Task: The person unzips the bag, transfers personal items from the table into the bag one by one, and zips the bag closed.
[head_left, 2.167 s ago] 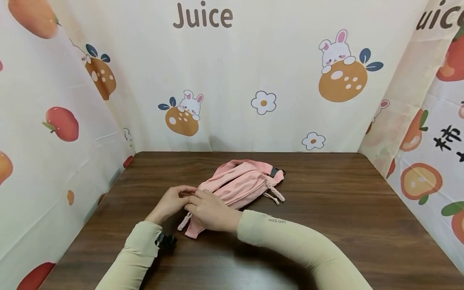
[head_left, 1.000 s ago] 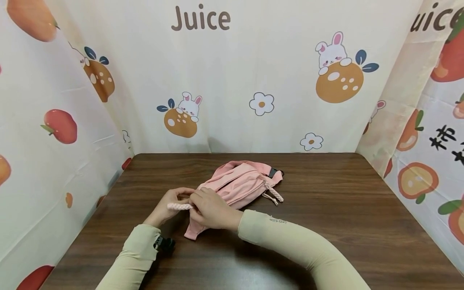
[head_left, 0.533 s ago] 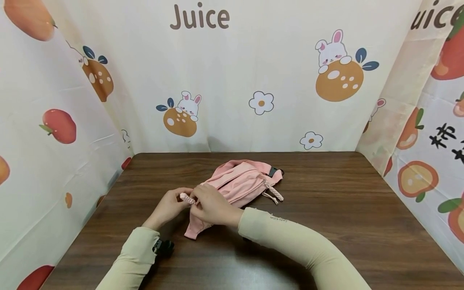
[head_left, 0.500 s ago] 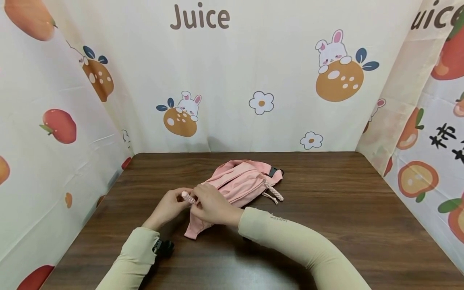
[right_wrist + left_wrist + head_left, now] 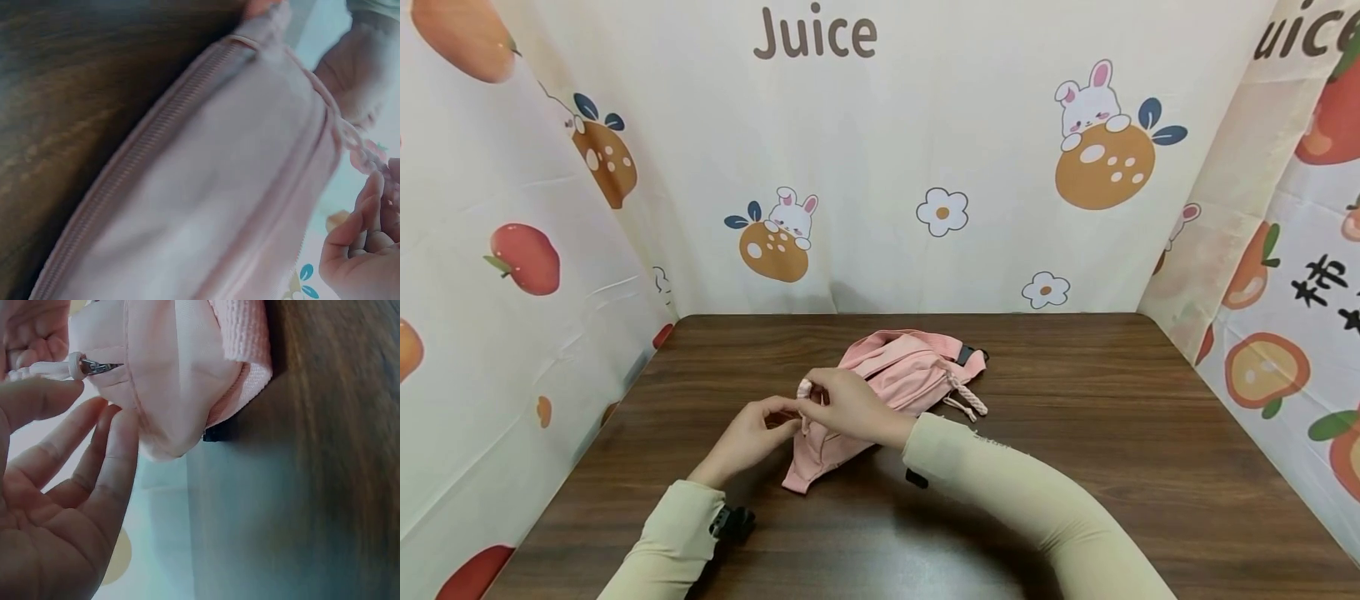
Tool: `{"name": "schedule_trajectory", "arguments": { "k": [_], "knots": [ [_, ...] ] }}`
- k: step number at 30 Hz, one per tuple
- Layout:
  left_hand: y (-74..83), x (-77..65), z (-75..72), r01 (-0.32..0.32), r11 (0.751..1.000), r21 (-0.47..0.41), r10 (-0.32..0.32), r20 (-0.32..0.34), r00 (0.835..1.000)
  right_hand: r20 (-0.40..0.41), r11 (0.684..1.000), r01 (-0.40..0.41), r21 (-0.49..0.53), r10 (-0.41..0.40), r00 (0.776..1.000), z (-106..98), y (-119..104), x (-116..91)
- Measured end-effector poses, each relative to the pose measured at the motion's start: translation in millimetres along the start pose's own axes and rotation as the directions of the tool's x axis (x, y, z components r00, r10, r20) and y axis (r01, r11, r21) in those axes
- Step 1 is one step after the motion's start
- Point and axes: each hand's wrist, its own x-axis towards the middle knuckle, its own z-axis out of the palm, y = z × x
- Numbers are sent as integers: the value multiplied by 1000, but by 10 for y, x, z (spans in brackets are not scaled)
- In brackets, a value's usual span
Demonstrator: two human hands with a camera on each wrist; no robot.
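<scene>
A pink waist bag lies slantwise on the table. The right hand, over its near left end, pinches a pale braided zipper pull that stands up from the bag. In the left wrist view, the cord leads to a metal zipper slider on the bag's end. The left hand reaches in from the left; its nearly straight fingertips touch the end of the bag below the slider, the thumb apart from them. The right wrist view shows a long zipper along the bag's side.
A second braided pull hangs off the bag's right side, near a black buckle on the strap. The brown wooden table is enclosed by printed curtains. A black wrist camera sits on the left sleeve.
The right hand has risen slightly, lifting the braided pull from lying leftward to upright. The left hand has shifted slightly down and its thumb has parted from the fingers. The bag stays in place.
</scene>
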Motion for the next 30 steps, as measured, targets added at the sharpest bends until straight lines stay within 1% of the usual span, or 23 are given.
{"name": "schedule_trajectory", "arguments": {
  "k": [3, 7, 9, 13, 16, 19, 22, 27, 30],
  "knots": [
    [14, -26, -3, -24, 999, -24, 25, 22, 999, -6, 997, -40, 71, 40, 999, -54, -3, 6],
    [12, -54, 30, -52, 997, -55, 55, 41, 998, -5, 993, -71, 98, 72, 997, -94, -1, 3],
    [17, -72, 58, -56, 997, -56, 58, 31, 998, 1, 992, -80, 103, 80, 997, -102, 0, 2],
    [48, -86, 117, -42, 999, -26, 42, -23, 999, 6, 989, -85, 118, 84, 996, -116, -11, -2],
    [80, -83, 137, -51, 999, -7, 51, -43, 998, 3, 988, -85, 126, 86, 996, -130, -17, -11],
    [103, -75, 138, -65, 998, 2, 65, -47, 997, -1, 988, -80, 132, 81, 997, -152, -13, -21],
    [106, -64, 141, -65, 998, 6, 65, -51, 997, -3, 989, -74, 130, 75, 997, -177, -5, -24],
    [101, -48, 148, -79, 997, 21, 80, -60, 995, -26, 992, -67, 103, 70, 997, -235, 1, -28],
    [92, -43, 155, -91, 995, 32, 93, -69, 993, -22, 993, -73, 95, 75, 997, -280, 6, -32]
  ]
}}
